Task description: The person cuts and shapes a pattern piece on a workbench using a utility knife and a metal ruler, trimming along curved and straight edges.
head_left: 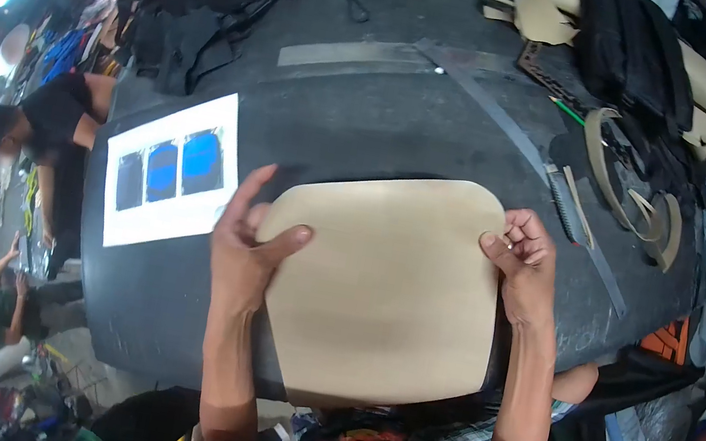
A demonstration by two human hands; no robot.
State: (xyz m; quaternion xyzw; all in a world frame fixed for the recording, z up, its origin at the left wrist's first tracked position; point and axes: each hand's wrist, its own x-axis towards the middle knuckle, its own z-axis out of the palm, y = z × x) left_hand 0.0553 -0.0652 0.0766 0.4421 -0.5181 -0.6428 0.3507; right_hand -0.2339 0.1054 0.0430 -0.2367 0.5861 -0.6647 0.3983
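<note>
A tan sheet with rounded upper corners [383,292], perhaps cardboard or leather-like material, lies between my hands above the front part of the dark table. My left hand [254,236] grips its left edge, thumb on top and fingers at or behind the edge. At the upper right corner, my right hand [525,260] pinches the sheet between thumb and curled fingers. A dark edge shows just behind the sheet's top; whether it is another piece or a shadow I cannot tell.
Left of the sheet lies a white paper with blue and dark pictures [171,170]. Black fabric [187,12] is heaped behind it. A brush [564,201], a metal ruler [493,122], a green pencil [568,110], tan strips [612,172] and a black bag [637,53] lie right. People [49,120] are at the left.
</note>
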